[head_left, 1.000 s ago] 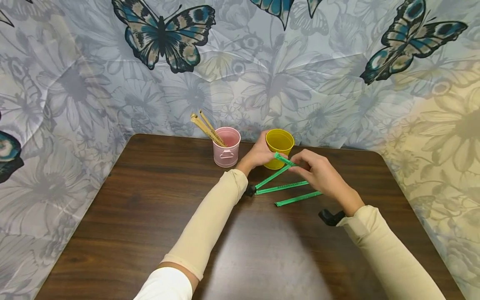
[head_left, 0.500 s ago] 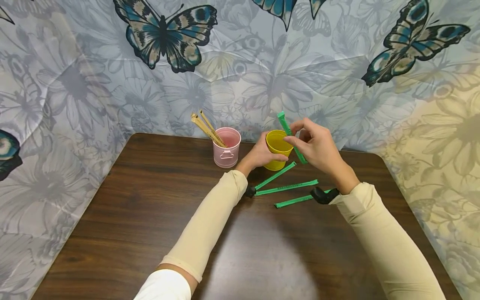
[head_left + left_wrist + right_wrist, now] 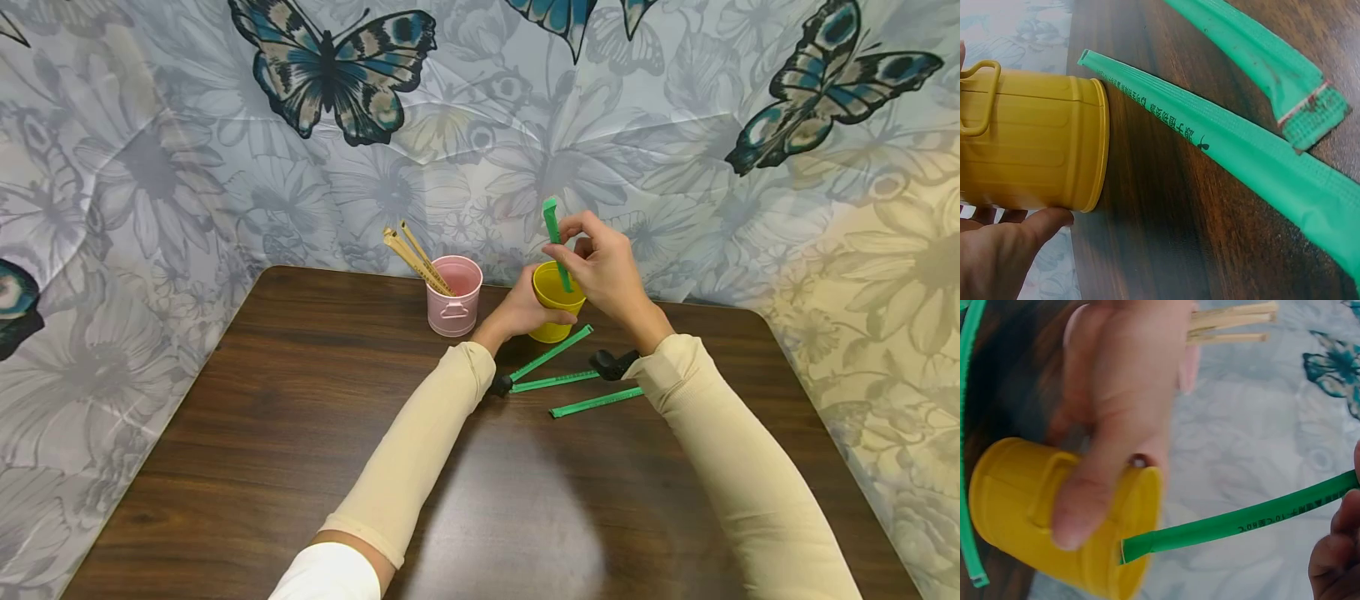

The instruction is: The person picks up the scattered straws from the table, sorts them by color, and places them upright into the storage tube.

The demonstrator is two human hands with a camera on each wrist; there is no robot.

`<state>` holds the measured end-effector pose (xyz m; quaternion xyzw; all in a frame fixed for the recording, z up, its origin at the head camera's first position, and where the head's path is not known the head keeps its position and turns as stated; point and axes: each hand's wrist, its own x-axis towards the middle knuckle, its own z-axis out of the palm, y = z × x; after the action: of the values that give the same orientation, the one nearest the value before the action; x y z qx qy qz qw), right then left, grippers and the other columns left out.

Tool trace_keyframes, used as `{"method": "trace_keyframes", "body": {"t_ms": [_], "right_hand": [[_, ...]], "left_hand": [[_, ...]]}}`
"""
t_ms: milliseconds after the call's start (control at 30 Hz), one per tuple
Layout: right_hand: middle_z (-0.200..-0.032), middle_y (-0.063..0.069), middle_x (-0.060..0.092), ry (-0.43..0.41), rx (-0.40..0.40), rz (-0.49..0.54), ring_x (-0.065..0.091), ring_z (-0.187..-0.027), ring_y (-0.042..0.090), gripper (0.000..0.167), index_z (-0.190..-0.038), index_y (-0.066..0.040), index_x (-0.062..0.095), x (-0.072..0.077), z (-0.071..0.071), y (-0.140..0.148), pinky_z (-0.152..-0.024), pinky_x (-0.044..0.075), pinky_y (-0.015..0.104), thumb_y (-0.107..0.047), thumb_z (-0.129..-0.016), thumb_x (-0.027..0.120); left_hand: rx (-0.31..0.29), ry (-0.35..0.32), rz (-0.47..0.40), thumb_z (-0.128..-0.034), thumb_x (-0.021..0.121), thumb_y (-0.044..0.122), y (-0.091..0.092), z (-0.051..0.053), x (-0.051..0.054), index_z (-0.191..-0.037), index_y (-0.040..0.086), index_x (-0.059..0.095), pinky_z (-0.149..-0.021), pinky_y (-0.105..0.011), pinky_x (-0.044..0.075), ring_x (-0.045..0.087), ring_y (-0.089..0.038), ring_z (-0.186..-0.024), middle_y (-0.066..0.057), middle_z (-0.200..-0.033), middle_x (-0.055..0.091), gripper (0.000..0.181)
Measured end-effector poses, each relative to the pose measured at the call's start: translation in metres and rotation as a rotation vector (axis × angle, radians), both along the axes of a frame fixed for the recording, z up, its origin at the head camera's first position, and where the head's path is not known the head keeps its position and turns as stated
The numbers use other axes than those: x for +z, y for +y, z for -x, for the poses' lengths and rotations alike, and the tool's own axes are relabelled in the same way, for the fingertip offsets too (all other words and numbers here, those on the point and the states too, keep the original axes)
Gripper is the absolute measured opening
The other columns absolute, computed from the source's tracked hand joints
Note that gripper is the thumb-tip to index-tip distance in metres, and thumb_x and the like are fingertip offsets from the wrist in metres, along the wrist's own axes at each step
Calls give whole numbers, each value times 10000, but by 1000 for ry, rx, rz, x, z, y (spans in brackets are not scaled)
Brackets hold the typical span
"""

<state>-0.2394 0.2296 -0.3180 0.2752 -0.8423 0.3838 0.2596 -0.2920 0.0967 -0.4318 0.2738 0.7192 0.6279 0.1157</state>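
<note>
- Yellow ribbed bucket (image 3: 551,332), round-mouthed, tapered, near the far edge of the wood-grained surface (image 3: 300,383); the left hand (image 3: 519,310) grips its side.
- Green printed stick (image 3: 552,222), slim, flat-ended, pinched narrowly in the right hand (image 3: 604,265), lower end at the bucket's mouth.
- Three matching green sticks (image 3: 551,353), we count, lying before the bucket.

Count: 2 hands, left hand (image 3: 521,308) and right hand (image 3: 603,257). Buckets: 2. 1 yellow bucket (image 3: 545,286) in the left hand, 1 pink bucket (image 3: 453,315) just left of it. Green sticks: 4. 1 held green stick (image 3: 552,222) in the right hand, 3 loose green sticks (image 3: 596,403) nearer the camera than the hands, on 1 tabletop (image 3: 300,400). Tan sticks (image 3: 412,261), left of both hands: 3 ends visible.
</note>
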Motion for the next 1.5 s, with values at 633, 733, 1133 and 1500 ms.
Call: {"method": "trace_keyframes", "body": {"t_ms": [633,733,1133,1500], "right_hand": [[-1000,101,699,-184,-67,-134,597,-640,193,233,-1119,-84,627,-38,12,6,-557,456,235,-182,-940,739],[-1015,95,713,-186,-67,-136,590,-662,193,254,-1127,-90,633,-38,12,7,-582,455,241,-200,-930,751],[-988,1,707,-239,-68,-226,493,-595,145,222,-1104,-137,676,-31,-11,16,-493,412,261,-223,-922,769],[-926,-33,706,-131,34,-585,622,-745,106,156,-957,-167,689,-41,-51,36,-655,520,299,-219,-875,813]], "left_hand": [[-7,-1,-50,-760,872,71,3,-2,3,-1276,63,515,-898,-230,532,637,-175,-1006,-120,-1175,669,628],[9,28,-59,-750,884,91,7,3,-5,-1299,79,494,-918,-216,527,640,-133,-1013,-107,-1181,680,673],[-57,25,-91,-769,869,42,4,3,-2,-1183,0,633,-896,-223,543,667,-170,-972,-144,-1138,721,478],[70,-73,57,-822,848,155,1,-3,-7,-1514,116,259,-1097,-345,481,541,-268,-1306,-135,-1456,470,909]]}}
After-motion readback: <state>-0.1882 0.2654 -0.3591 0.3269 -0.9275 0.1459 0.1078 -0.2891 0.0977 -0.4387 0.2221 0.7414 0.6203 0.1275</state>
